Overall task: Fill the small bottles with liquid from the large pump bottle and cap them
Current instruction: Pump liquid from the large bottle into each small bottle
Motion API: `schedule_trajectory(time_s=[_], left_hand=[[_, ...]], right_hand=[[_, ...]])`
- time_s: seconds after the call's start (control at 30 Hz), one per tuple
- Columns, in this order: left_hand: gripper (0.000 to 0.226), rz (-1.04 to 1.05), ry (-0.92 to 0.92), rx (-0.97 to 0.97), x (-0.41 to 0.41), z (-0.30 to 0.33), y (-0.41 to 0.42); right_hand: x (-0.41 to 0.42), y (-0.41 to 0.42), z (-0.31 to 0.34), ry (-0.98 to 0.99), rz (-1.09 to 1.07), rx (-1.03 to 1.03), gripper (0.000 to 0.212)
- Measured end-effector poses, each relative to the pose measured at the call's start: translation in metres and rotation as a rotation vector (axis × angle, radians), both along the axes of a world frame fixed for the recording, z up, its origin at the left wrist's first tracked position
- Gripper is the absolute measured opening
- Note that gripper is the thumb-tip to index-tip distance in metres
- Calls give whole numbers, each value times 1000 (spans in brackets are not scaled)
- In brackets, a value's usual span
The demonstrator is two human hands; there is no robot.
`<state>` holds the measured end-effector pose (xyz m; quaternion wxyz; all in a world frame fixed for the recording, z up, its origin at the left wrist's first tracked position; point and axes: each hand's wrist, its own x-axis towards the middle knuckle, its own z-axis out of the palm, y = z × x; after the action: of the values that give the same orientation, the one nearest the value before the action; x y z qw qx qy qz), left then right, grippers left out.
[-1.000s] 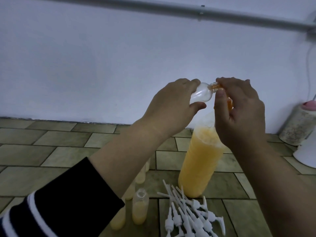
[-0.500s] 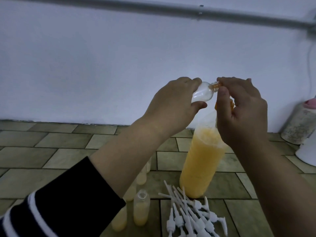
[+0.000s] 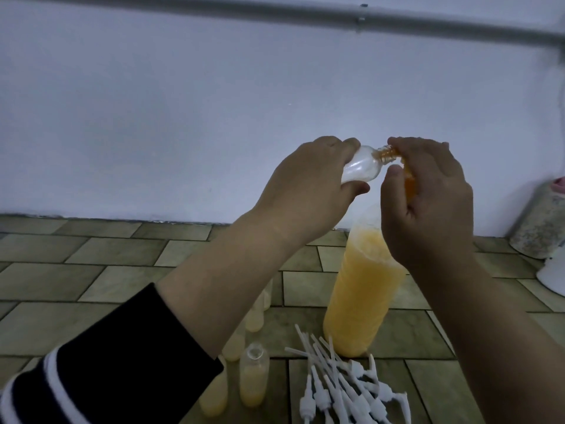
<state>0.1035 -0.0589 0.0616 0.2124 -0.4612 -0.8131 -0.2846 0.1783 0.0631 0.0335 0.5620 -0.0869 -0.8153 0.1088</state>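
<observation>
Left hand (image 3: 308,185) is raised in front of a pale wall, its fingers and thumb curled round a small clear bottle (image 3: 149,168) held almost on its side, neck pointing toward the other hand. Right hand (image 3: 428,203) sits just beside it, fingers curled over the orange pump top of the large pump bottle (image 3: 360,289); the small bottle's neck meets the spout, and orange shows inside the neck (whether liquid is flowing at this instant cannot be told).

From the one head view, the large pump bottle stands upright on a tiled floor (image 3: 91,270), roughly two-thirds full of cloudy yellow liquid. Below the left forearm stands a row of small bottles (image 3: 253,377), partly filled with the same yellow liquid and, where their necks show, uncapped. A loose pile of white pump caps (image 3: 342,390) lies near the big bottle's base.

As a judgement: filling is well under way, with the held bottle nearly empty, and capping looks not yet begun.

Both forearms reach up and forward, the left in a dark sleeve (image 3: 107,362) with white stripes.
</observation>
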Motion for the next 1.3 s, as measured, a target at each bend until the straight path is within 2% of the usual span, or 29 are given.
schedule_trajectory(time_s=[0.17, 0.33, 0.63, 0.97, 1.13, 1.3], left_hand=[[45, -17, -45, -19, 2, -9, -1], [42, -2, -18, -27, 1, -2, -2], [44, -27, -38, 12, 7, -8, -2], [44, 5, 10, 14, 5, 2, -3], [48, -19, -45, 3, 9, -8, 1], [48, 14, -24, -2, 6, -9, 0]], right_hand=[[-3, 4, -11, -8, 12, 3, 45], [0, 4, 0, -46, 11, -5, 49], [-1, 1, -10, 44, 18, -52, 43], [4, 3, 2, -14, -15, 19, 49], [4, 9, -10, -2, -11, 15, 45], [4, 8, -8, -49, -8, 27, 48]])
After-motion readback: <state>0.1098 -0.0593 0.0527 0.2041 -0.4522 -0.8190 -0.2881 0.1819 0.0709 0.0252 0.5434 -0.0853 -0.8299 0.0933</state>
